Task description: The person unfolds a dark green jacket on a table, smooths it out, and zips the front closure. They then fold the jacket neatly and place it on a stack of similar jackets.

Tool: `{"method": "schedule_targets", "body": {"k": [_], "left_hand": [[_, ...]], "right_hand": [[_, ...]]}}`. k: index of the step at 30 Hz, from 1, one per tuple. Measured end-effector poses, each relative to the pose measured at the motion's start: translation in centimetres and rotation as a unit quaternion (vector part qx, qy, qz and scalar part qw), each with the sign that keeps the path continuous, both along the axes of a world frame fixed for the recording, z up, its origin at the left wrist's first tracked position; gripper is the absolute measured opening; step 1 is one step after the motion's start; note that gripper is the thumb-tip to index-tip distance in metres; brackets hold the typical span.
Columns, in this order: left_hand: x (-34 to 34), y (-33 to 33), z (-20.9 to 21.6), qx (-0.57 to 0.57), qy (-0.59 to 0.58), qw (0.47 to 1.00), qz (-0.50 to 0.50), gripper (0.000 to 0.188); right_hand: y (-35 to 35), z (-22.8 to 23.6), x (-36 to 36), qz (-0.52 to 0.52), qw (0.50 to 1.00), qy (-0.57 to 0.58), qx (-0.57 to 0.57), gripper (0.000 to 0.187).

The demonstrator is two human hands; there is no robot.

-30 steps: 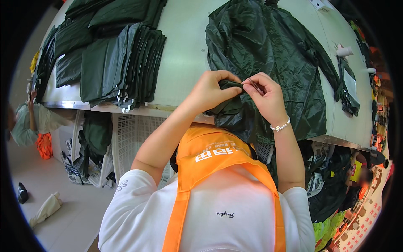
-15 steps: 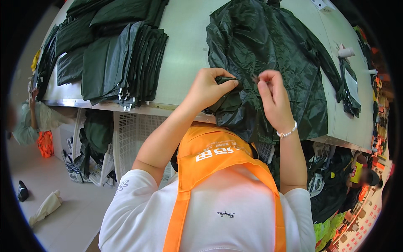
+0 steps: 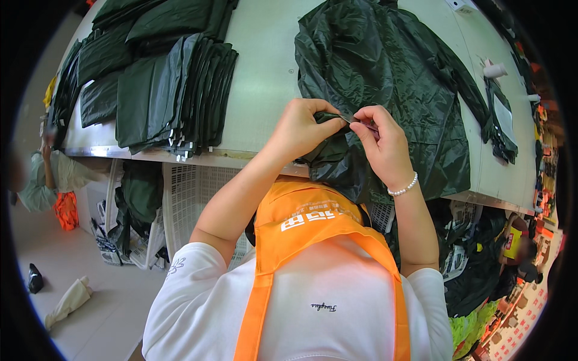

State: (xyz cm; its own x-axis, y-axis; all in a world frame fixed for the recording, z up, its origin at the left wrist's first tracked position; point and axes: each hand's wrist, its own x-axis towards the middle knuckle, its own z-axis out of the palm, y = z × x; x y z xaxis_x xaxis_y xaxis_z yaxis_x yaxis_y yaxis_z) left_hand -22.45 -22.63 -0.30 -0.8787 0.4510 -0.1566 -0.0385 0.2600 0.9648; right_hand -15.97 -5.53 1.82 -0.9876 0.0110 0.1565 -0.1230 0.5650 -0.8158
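A dark green jacket of thin shiny fabric lies spread on the table, its near edge hanging over the front. My left hand is closed on a bunched edge of that jacket, thumb and fingers pinching the cloth. Just to its right, my right hand is closed around small thread snips, mostly hidden by the fingers. Their pale metal tip meets the cloth at my left thumb. Any thread there is too fine to make out.
Folded dark green garments are stacked at the table's left. A white thread spool stands at the right beside a dark folded piece. Below the table edge are a white plastic basket and dark garments. Another person is at far left.
My right hand has moved left and closed in on my left hand, bringing the snips' tip to the pinched cloth. The left hand keeps its grip, almost unmoved.
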Motion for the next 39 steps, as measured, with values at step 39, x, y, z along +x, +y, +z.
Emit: {"method": "schedule_targets", "body": {"k": [39], "left_hand": [[1.3, -0.5, 0.2, 0.123, 0.052, 0.986, 0.105, 0.014]], "right_hand": [[0.1, -0.7, -0.8, 0.012, 0.986, -0.015, -0.168, 0.016]]}}
